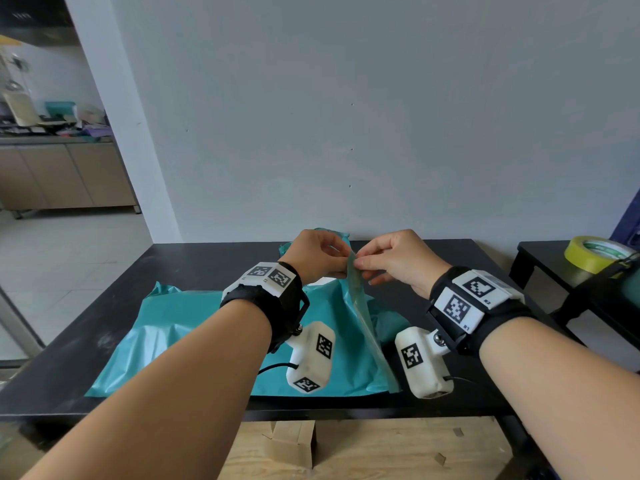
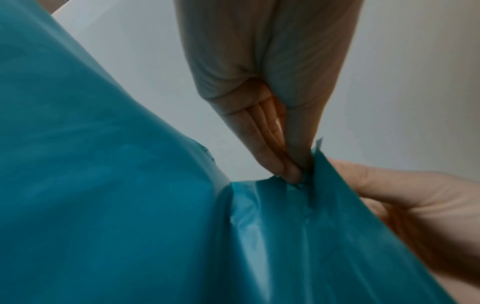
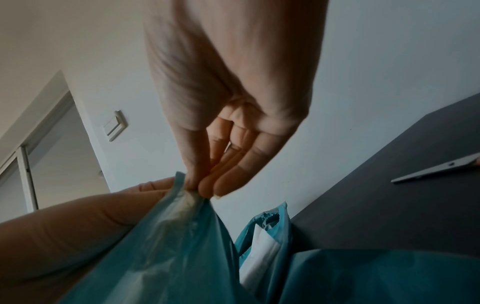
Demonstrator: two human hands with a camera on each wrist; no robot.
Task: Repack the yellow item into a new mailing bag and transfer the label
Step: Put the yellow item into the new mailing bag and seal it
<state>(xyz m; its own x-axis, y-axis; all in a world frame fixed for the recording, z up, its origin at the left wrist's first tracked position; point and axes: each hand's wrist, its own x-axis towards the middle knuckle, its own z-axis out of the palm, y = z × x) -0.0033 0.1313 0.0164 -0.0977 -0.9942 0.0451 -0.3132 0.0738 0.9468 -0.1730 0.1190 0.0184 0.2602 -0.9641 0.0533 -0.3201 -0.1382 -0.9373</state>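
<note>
Up above a black table (image 1: 207, 258), both hands close together, pinching one raised edge of a teal mailing bag (image 1: 358, 306). Left hand (image 1: 317, 254) with thumb and fingers (image 2: 275, 162) squeezed shut on the top corner of the teal plastic. Right hand (image 1: 398, 259) just beside it, fingertips (image 3: 207, 188) nipping the same thin edge from the other side. Plastic pulled up tight between the two grips, hanging down like a thin strip to the table.

Flat on the table underneath, a big spread of teal plastic (image 1: 194, 327), wrinkly and shiny. Behind the hands, another teal bag (image 3: 272, 224), crumpled, with something white (image 3: 259, 246) poking out of its open top. Cannot tell if the yellow item is inside any bag; nothing of it to see. Cannot tell where the label is either.

Off to the right on a second small dark table (image 1: 540, 251), a roll of yellow tape (image 1: 597, 252). In the right wrist view, a flat silver thing (image 3: 436, 170) lying on the dark tabletop. Under the table's front edge, a small cardboard box (image 1: 294, 441) on a wooden surface (image 1: 398, 448).
</note>
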